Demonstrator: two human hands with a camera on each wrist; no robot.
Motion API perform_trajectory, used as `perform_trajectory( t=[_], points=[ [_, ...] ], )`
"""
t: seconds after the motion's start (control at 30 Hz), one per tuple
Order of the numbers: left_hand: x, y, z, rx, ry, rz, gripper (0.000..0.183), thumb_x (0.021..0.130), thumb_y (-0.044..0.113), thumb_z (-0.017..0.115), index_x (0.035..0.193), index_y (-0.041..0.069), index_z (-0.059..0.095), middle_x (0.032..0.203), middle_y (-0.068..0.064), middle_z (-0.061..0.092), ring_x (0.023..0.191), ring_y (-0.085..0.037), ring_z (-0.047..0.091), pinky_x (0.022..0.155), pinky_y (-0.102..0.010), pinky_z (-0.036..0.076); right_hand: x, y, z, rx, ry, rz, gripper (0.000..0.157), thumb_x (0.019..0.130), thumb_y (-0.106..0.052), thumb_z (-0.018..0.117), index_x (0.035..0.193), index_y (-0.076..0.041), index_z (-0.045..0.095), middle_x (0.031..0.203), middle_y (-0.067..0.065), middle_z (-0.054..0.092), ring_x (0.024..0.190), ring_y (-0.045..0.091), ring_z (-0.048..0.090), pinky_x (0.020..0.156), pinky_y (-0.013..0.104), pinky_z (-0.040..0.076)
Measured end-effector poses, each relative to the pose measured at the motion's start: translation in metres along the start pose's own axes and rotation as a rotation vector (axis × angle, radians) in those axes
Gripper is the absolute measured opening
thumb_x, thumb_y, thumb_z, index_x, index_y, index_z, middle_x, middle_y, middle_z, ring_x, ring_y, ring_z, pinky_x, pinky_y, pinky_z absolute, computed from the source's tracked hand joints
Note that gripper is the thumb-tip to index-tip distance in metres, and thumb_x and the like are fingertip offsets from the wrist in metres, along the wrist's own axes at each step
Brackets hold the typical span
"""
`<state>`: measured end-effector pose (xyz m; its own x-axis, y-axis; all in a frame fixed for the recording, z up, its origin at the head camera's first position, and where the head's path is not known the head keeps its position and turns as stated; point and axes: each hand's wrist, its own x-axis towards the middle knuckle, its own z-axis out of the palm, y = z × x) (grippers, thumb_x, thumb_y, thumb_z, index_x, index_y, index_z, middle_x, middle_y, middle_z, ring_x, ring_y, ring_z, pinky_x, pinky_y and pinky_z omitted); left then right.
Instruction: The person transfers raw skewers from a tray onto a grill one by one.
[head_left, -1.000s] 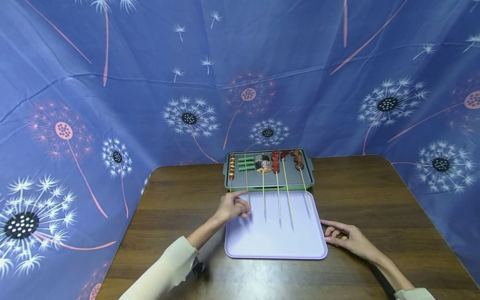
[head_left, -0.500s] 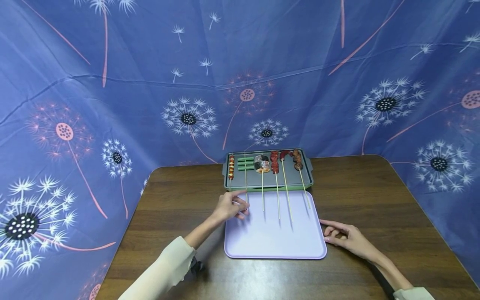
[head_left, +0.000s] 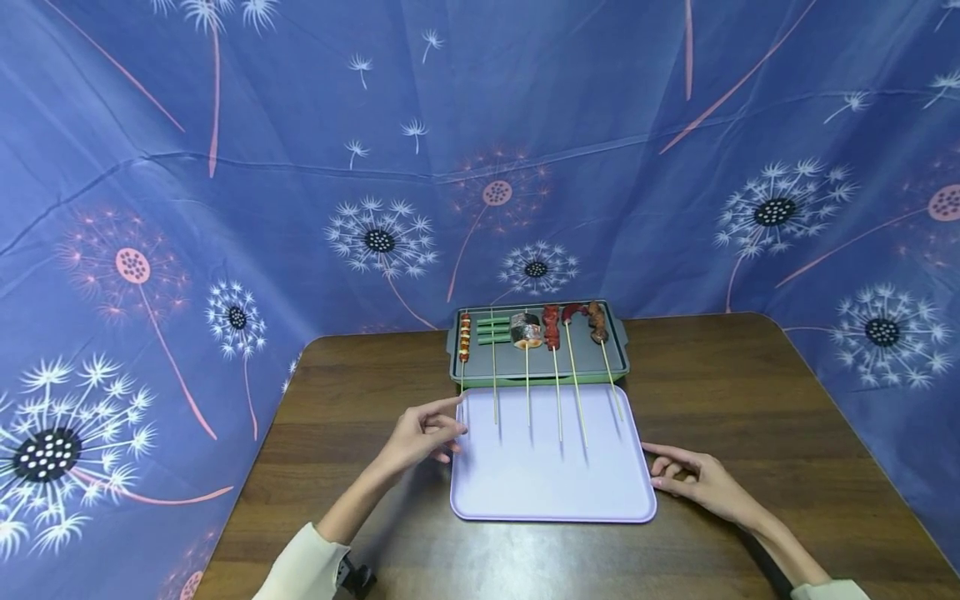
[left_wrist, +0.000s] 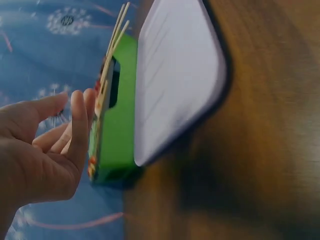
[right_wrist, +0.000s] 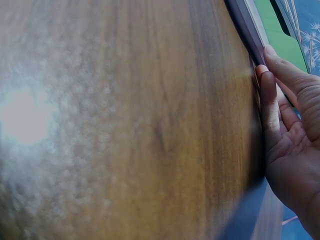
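Observation:
My left hand (head_left: pixel 422 435) hovers at the left rim of the lilac tray (head_left: pixel 555 492), fingers loosely bent. Its index fingertip is close to the stick of the leftmost skewer (head_left: pixel 464 337), strung with red and pale pieces. In the left wrist view nothing shows between thumb and fingers. At the tray's right side, my right hand (head_left: pixel 701 483) touches the edge with its fingertips. Across the grey-topped green grill (head_left: pixel 510 363) lie several skewers: green vegetable pieces (head_left: pixel 493 331), a fish chunk (head_left: pixel 526 331), red meat (head_left: pixel 551 327), a curved dark-red piece (head_left: pixel 574 311) and brown meat (head_left: pixel 597 322).
The tray lies directly in front of the grill on a brown wooden table (head_left: pixel 360 392). Bare skewer sticks reach out over its far part. A blue dandelion-print cloth (head_left: pixel 300 167) hangs behind and beside the table.
My left hand has moved left, from the stick of the green vegetable skewer to beside the leftmost skewer's stick. The right hand, tray and skewers stay as they were.

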<state>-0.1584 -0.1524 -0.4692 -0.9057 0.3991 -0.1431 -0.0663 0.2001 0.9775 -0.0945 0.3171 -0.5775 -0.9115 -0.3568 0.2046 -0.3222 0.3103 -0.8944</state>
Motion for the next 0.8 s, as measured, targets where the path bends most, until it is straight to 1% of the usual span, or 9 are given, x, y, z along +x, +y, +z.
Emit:
perform_trajectory(
  t=[0.1,0.2,0.37,0.47,0.57,0.7,0.8],
  points=[
    [-0.011,-0.014,-0.009,-0.056,0.013,-0.026,0.060,0.097,0.009,0.069,0.149,-0.006,0.044,0.101,-0.013,0.077,0.074,-0.011,0.073,0.061,-0.022,0.059,0.000,0.001,0.001,0.006,-0.011,0.001,0.045,0.091,0.003,0.072,0.132,0.012,0.059,0.094,0.008,0.067,0.077,-0.002,0.061,0.056,0.022,0.050],
    [-0.020,-0.032,-0.017,-0.106,0.020,-0.051,0.063,0.096,0.010,0.070,0.151,-0.006,0.042,0.101,-0.007,0.077,0.074,-0.009,0.072,0.063,-0.021,0.058,0.000,0.001,0.000,0.003,-0.019,-0.005,0.045,0.091,0.003,0.072,0.133,0.012,0.058,0.094,0.009,0.068,0.077,-0.001,0.062,0.057,0.022,0.051],
    [-0.028,-0.061,-0.022,-0.141,0.032,-0.072,0.070,0.093,0.008,0.074,0.153,-0.002,0.041,0.095,0.009,0.075,0.078,-0.009,0.072,0.065,-0.022,0.057,0.000,-0.003,-0.002,-0.016,-0.010,-0.005,0.048,0.090,0.003,0.072,0.134,0.013,0.057,0.094,0.009,0.067,0.075,0.001,0.063,0.060,0.021,0.052],
    [-0.031,-0.074,-0.021,-0.150,0.029,-0.090,0.071,0.092,0.007,0.074,0.154,-0.002,0.039,0.097,0.007,0.075,0.078,-0.007,0.072,0.066,-0.022,0.057,0.000,-0.003,-0.002,-0.022,-0.008,-0.004,0.049,0.090,0.003,0.072,0.135,0.013,0.056,0.094,0.010,0.068,0.075,0.003,0.064,0.061,0.021,0.052],
    [-0.034,-0.084,-0.019,-0.147,0.016,-0.112,0.072,0.091,0.005,0.075,0.153,-0.003,0.040,0.102,0.001,0.075,0.077,-0.006,0.071,0.065,-0.021,0.055,0.000,-0.004,-0.001,-0.019,-0.006,0.002,0.047,0.091,0.004,0.071,0.135,0.013,0.056,0.094,0.007,0.068,0.072,0.002,0.062,0.057,0.023,0.052],
    [-0.035,-0.090,-0.013,-0.137,-0.010,-0.136,0.073,0.090,0.005,0.076,0.153,-0.003,0.041,0.110,-0.007,0.073,0.077,-0.005,0.069,0.066,-0.020,0.055,0.001,-0.004,0.000,-0.007,-0.001,0.012,0.044,0.094,0.003,0.068,0.135,0.012,0.056,0.091,0.003,0.068,0.067,0.002,0.061,0.051,0.025,0.051],
    [-0.035,-0.091,-0.010,-0.120,-0.026,-0.144,0.074,0.089,0.006,0.077,0.153,-0.003,0.041,0.112,-0.009,0.072,0.078,-0.004,0.068,0.067,-0.020,0.056,0.001,-0.004,0.001,-0.002,-0.005,0.008,0.044,0.094,0.004,0.067,0.135,0.012,0.056,0.092,0.003,0.068,0.069,0.002,0.061,0.053,0.025,0.052]
  ],
)
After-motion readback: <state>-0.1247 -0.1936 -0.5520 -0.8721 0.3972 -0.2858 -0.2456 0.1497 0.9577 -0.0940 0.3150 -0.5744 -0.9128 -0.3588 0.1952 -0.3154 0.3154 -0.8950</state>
